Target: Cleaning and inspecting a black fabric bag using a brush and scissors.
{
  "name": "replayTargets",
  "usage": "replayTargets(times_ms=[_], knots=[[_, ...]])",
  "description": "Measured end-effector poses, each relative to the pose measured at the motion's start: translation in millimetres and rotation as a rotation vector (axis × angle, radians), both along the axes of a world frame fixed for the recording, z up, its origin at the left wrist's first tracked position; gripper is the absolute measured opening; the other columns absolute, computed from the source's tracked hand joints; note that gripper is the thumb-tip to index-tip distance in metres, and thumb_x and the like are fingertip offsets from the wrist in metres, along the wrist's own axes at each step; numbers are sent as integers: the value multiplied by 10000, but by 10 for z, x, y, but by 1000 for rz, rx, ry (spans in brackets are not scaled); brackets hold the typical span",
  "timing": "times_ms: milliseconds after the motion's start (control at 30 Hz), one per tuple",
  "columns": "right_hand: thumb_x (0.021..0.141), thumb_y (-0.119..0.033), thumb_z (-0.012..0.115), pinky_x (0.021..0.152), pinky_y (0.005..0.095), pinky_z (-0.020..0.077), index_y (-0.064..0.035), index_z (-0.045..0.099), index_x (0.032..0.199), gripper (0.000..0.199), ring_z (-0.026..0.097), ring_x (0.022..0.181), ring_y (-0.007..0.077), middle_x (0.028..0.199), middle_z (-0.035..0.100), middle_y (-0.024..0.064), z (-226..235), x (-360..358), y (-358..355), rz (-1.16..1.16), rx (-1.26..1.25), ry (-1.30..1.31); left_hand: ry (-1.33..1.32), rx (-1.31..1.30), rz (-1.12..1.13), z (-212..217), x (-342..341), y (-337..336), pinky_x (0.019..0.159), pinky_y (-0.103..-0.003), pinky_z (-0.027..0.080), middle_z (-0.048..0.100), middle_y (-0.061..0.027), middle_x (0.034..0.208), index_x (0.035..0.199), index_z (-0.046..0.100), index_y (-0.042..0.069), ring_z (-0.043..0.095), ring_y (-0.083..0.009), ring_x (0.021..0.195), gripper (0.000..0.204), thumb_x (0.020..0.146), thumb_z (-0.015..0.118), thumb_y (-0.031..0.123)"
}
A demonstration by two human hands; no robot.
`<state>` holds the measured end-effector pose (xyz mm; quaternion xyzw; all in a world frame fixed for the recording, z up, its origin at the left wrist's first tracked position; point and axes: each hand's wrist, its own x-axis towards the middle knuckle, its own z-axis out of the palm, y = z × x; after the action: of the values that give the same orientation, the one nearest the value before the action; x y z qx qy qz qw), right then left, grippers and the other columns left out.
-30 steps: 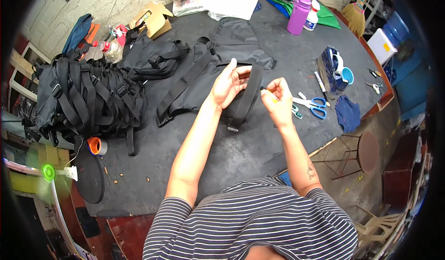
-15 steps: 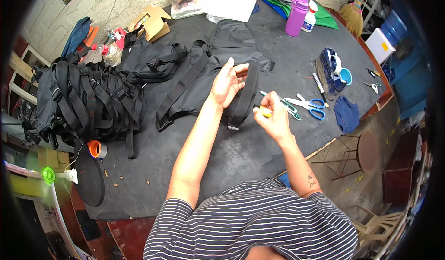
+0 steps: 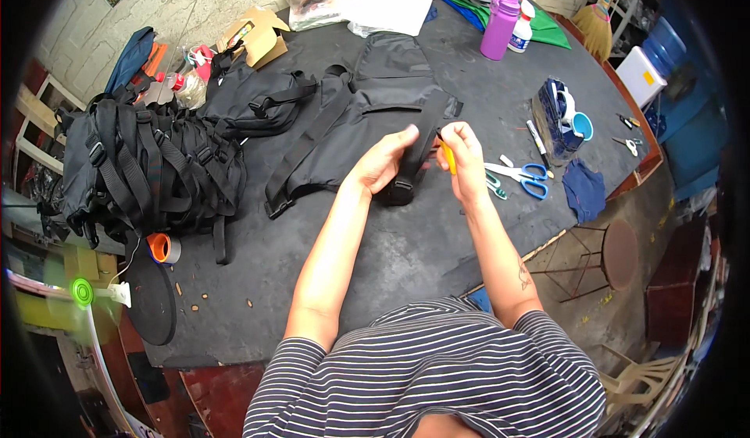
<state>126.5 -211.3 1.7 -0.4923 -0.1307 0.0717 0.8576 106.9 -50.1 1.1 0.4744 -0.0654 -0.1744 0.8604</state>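
My left hand [image 3: 381,163] is closed around a black webbing strap [image 3: 420,147] of a flat black backpack [image 3: 340,149] lying on the dark table. The strap stands raised off the bag, and a black buckle [image 3: 403,183] sits at its lower end. In my right hand [image 3: 466,157] is a small yellow tool [image 3: 448,159] with a dark tip, held against the strap's right side; its exact kind cannot be made out. White-and-blue scissors [image 3: 533,174] lie right of that hand, beside a green-handled tool [image 3: 494,186].
Black backpacks [image 3: 148,165] with many straps are piled at left, near an orange-cored tape roll [image 3: 162,248]. A purple bottle [image 3: 500,28] stands at the back. To the right are a tape dispenser [image 3: 556,122], a marker [image 3: 537,140] and a dark blue cloth [image 3: 584,192].
My right hand has moved up and toward the strap with the yellow tool. My left hand has come lower and turned, and the strap now tilts more.
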Motion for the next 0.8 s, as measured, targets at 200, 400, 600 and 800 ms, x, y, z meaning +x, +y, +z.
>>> replayTargets(times_ms=[200,400,600,800], knots=[[787,-67,642,634,236,467,-36,466,875,199,574,681,84,788,601,46,-137,32,57,-179,-477,-166,25,24,239,-123,93,-23,830,-340,516,603,-101,1135,1156,526,-1,609,-186,975,323,962,464,250],[708,-195,678,650,362,471,-66,450,897,323,603,715,271,787,563,93,-312,-157,64,-260,-970,-398,47,-23,286,-313,241,11,866,-324,489,590,-108,1170,1191,511,0,586,-197,1039,324,973,432,227],[707,-208,681,660,361,475,-72,441,909,341,608,721,257,792,568,82,-354,-266,33,-206,-1058,-361,43,-13,310,-313,278,-3,864,-325,492,601,-110,1153,1189,515,-4,587,-194,1042,327,971,436,227],[711,-227,683,617,338,454,-66,439,915,357,574,657,228,757,557,81,-363,-101,5,-246,-889,-349,85,1,284,-296,206,-6,733,-298,512,630,-100,1039,1145,544,-2,612,-162,877,328,972,441,257]])
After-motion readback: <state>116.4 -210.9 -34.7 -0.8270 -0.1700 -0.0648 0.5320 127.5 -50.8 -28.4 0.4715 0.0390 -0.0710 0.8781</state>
